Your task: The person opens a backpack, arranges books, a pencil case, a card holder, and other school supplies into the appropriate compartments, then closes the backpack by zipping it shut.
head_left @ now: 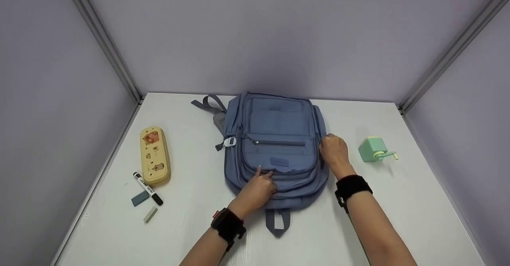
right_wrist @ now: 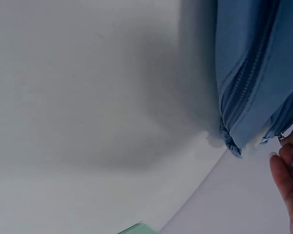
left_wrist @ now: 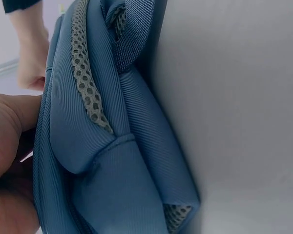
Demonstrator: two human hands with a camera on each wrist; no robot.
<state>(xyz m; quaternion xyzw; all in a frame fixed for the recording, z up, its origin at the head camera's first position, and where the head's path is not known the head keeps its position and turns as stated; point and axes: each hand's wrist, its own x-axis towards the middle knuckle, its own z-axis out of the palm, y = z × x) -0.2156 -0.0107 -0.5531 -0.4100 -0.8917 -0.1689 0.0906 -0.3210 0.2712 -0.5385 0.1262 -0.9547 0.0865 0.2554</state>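
Note:
A blue backpack (head_left: 275,118) lies front side up on the white table, its carry loop (head_left: 277,222) toward me. My left hand (head_left: 257,190) pinches the fabric at the front compartment's lower edge, where the cloth puckers. The left wrist view shows its thumb and bent fingers (left_wrist: 12,209) against that edge. At the bag's right side, my right hand (head_left: 335,151) grips a small metal zipper pull (right_wrist: 280,137) between thumb and fingers, beside the dark zipper (right_wrist: 246,78). A closed front-pocket zipper (head_left: 279,142) crosses the middle.
Left of the bag lie a yellow pencil case (head_left: 154,154), a black-and-white marker (head_left: 148,189), a blue-grey eraser (head_left: 140,198) and a small pale green block (head_left: 150,215). On the right stands a green crank pencil sharpener (head_left: 372,149). Grey partition walls (head_left: 255,38) enclose the table.

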